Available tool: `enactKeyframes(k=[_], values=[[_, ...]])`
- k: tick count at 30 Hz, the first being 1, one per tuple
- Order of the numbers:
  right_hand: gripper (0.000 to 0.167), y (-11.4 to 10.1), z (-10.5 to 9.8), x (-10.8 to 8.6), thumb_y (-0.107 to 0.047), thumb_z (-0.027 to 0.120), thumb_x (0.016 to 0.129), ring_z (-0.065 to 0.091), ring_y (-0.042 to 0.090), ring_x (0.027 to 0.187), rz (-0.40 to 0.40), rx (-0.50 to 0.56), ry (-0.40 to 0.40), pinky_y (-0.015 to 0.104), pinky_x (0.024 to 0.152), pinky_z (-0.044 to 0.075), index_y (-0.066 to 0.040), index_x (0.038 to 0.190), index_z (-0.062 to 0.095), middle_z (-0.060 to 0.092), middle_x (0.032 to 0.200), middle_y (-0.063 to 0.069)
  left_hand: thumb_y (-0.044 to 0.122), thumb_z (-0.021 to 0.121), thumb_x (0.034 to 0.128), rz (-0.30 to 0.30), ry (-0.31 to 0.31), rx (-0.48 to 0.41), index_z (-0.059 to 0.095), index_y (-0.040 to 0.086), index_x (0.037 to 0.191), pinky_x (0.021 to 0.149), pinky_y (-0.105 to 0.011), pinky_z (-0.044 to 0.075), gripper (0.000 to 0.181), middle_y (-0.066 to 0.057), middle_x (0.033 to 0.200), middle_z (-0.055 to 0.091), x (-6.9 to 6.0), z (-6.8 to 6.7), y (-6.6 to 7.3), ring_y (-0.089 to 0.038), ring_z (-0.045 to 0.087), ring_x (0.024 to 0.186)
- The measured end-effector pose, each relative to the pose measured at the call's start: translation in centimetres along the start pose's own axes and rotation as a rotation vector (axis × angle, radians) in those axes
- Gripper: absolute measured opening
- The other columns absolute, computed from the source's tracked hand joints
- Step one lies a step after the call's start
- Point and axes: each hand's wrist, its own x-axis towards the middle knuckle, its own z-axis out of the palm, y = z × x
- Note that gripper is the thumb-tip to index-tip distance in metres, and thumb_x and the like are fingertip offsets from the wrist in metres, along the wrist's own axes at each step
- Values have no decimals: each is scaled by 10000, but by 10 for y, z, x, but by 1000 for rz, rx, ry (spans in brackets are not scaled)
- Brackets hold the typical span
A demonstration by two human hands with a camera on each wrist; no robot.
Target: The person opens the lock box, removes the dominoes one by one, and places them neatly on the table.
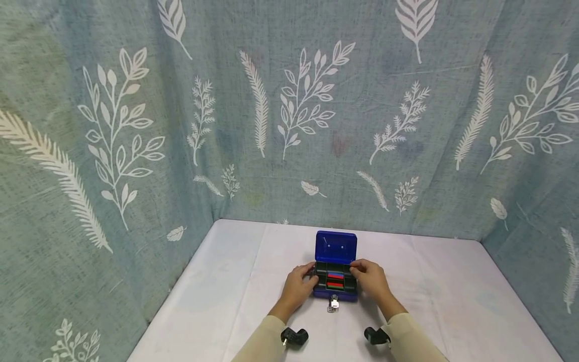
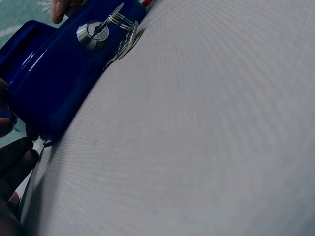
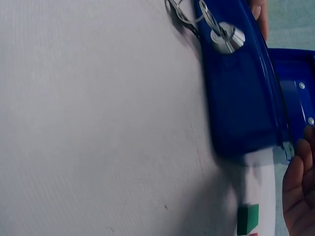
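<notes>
A blue cash box (image 1: 335, 246) stands with its lid raised, holding a black compartment tray (image 1: 320, 269). Red, blue and green strips (image 1: 335, 276) lie in the tray's middle compartments. My left hand (image 1: 298, 286) grips the box's left side, thumb at the rim and fingers along the outside. At the right rear corner, my right hand (image 1: 373, 279) holds the rim between thumb and forefinger. From the front lock (image 2: 92, 34) hangs a key on a ring with metal tags (image 1: 333, 303). The rims partly hide the fingertips.
The box sits on a white-covered table (image 1: 253, 301). Near its right side a small green block (image 3: 247, 219) shows in the right wrist view, with a bit of red below it. A leaf-patterned curtain (image 1: 334, 151) encloses the table's back and sides.
</notes>
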Motion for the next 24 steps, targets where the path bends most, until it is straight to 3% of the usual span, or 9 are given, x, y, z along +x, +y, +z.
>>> enactKeyframes(k=[5, 11, 16, 24], values=[[154, -4, 4, -2, -133, 677, 891, 617, 197, 878, -13, -18, 3, 438, 822, 511, -81, 1028, 725, 695, 923, 16, 227, 652, 871, 6, 5, 0, 622, 70, 1307, 1044, -473, 369, 465, -34, 1148, 688, 0, -1, 0, -253, 587, 1128], [142, -17, 5, -4, -141, 685, 891, 628, 202, 899, -110, -109, -21, 458, 836, 510, -98, 1021, 725, 697, 929, -2, 226, 658, 865, 19, 17, 7, 635, 89, 1296, 1008, -462, 403, 453, -18, 1130, 692, 1, 0, -3, -238, 594, 1099], [153, -26, 9, -2, -154, 685, 897, 629, 202, 929, -135, -142, -36, 460, 857, 514, -125, 1042, 723, 694, 982, -1, 243, 647, 872, 11, 9, 11, 627, 94, 1308, 981, -445, 428, 461, -9, 1135, 686, 2, 0, -4, -212, 591, 1080], [192, -27, 18, 0, -142, 692, 893, 623, 177, 912, -232, -197, -84, 439, 859, 520, -105, 1079, 724, 693, 1003, -3, 243, 644, 883, -10, -6, 12, 616, 95, 1321, 1045, -472, 370, 463, -19, 1165, 680, 0, 1, -2, -248, 577, 1145]])
